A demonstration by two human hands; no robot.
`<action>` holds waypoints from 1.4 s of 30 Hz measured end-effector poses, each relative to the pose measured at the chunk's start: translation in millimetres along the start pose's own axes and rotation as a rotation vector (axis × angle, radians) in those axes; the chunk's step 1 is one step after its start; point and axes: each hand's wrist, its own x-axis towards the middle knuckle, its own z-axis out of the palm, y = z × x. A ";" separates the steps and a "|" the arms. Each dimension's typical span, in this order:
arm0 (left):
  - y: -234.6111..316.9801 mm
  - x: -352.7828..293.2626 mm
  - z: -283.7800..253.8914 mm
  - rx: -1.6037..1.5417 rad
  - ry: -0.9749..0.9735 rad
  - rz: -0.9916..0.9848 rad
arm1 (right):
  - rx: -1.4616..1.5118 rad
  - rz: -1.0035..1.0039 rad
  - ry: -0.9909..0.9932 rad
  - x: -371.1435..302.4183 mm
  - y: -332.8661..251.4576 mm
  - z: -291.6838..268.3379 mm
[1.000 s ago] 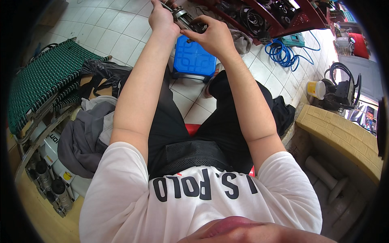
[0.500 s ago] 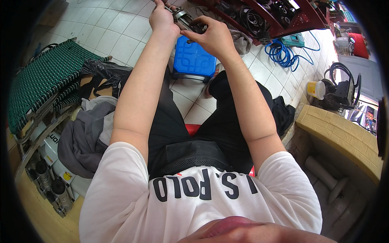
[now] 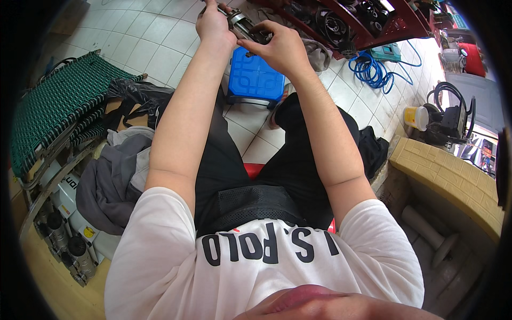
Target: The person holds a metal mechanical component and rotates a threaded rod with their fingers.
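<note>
Both my arms reach forward to the top edge of the view. A silvery, cylindrical metal mechanical part (image 3: 241,23) lies between my hands, with a dark end toward the right. My left hand (image 3: 214,25) is closed around its left end; some fingers are cut off by the top edge. On the other end, the thumb and fingers of my right hand (image 3: 280,45) are closed. Its exact kind cannot be made out. Just below the hands stands a blue plastic step stool (image 3: 257,80) on the tiled floor.
A green woven folding bed (image 3: 64,101) leans at the left, near a grey cloth (image 3: 114,176). A red metal rack (image 3: 394,32) with dark round parts stands at the far right. Coiled blue hose (image 3: 368,74), a white-yellow bucket (image 3: 416,118) and a tan ledge (image 3: 448,178) are on the right.
</note>
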 end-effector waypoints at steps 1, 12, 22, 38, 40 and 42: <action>0.1 1.2 -0.8 0.005 -0.006 0.008 | -0.003 -0.004 0.003 0.1 -0.4 0.2; -0.5 1.6 -1.4 -0.087 0.011 0.023 | -0.008 -0.003 -0.004 0.5 -0.8 0.8; 0.9 2.6 -0.9 -0.051 0.033 0.020 | 0.059 0.000 0.018 2.8 6.5 6.3; -3.1 4.3 -1.6 -0.043 0.023 0.043 | 0.054 -0.001 0.018 1.6 5.8 4.6; -1.0 -1.2 0.5 -0.034 0.014 0.023 | 0.011 -0.002 -0.002 0.4 3.2 2.0; 0.3 -3.2 1.3 -0.035 0.016 0.017 | -0.006 -0.001 -0.015 0.0 0.6 0.7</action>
